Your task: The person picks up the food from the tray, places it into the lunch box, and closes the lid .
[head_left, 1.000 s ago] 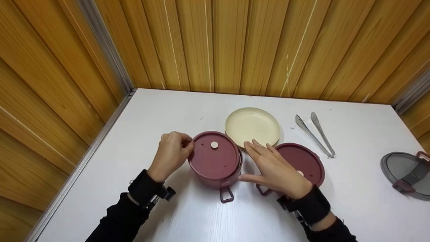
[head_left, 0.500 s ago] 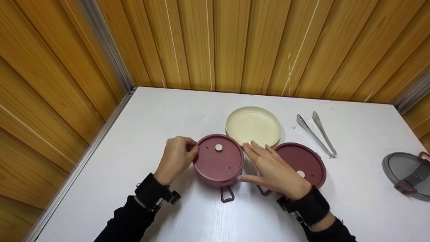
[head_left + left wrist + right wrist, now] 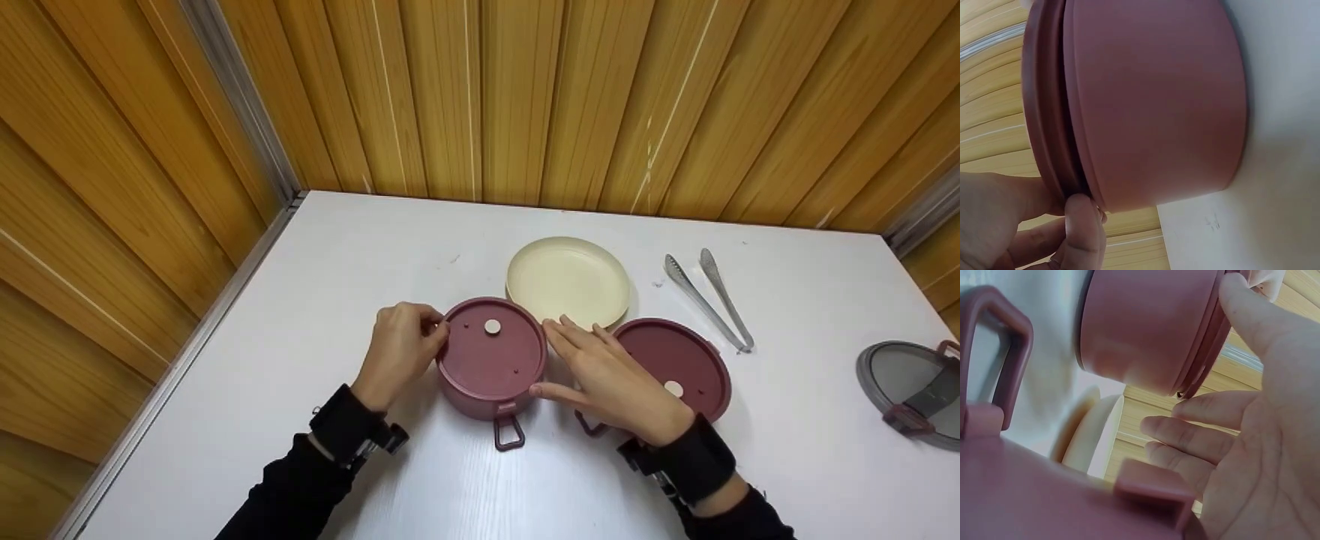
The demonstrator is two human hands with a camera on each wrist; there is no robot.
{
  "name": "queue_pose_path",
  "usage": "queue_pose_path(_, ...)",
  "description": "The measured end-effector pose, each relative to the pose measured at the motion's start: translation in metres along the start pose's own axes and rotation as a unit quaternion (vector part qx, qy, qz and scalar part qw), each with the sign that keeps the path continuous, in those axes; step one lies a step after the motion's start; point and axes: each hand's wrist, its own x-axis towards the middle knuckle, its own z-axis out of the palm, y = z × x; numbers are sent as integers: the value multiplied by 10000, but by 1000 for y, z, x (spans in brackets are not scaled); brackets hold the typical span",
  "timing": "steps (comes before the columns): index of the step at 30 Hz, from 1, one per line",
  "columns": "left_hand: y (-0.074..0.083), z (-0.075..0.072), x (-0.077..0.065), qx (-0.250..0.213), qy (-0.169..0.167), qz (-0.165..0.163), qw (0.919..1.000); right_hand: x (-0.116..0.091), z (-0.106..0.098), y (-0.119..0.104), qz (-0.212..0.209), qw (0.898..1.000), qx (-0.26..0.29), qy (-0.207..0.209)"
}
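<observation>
A maroon pot stands on the white table with its maroon lid lying over its mouth. My left hand pinches the lid's left edge between thumb and fingers. A dark gap separates lid and pot wall in the left wrist view. On the opposite side, my right hand has its fingers straight, thumb and fingertips at the lid's right edge. In the right wrist view the thumb touches the lid's rim, and the palm faces the pot. The lid's cream knob points up.
A second lidded maroon pot stands partly under my right forearm. Behind the pots lies a cream plate, with metal tongs to its right. A grey see-through lid lies at the far right.
The lid has shifted right together with my left hand, covering the pot rim that showed on its right side. My right hand has stayed almost still.
</observation>
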Motion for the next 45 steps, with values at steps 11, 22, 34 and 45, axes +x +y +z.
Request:
queue_pose_path(11, -3, -2, -2, 154, -43, 95, 9998, 1, -1, -2, -9, 10000, -46, -64)
queue_pose_path(22, -9, -1, -18, 331, -585, 628, 9958, 1, -2, -2, 56, 9999, 104, -4)
queue_pose_path(34, -17, 10, -16, 1233, -1627, 1337, 9698, 23, -2, -6, -180, 9993, -135, -293)
queue_pose_path(45, -22, 17, -7, 1638, -1907, 1553, 9553, 47, 5, 0, -410, 9970, -146, -639)
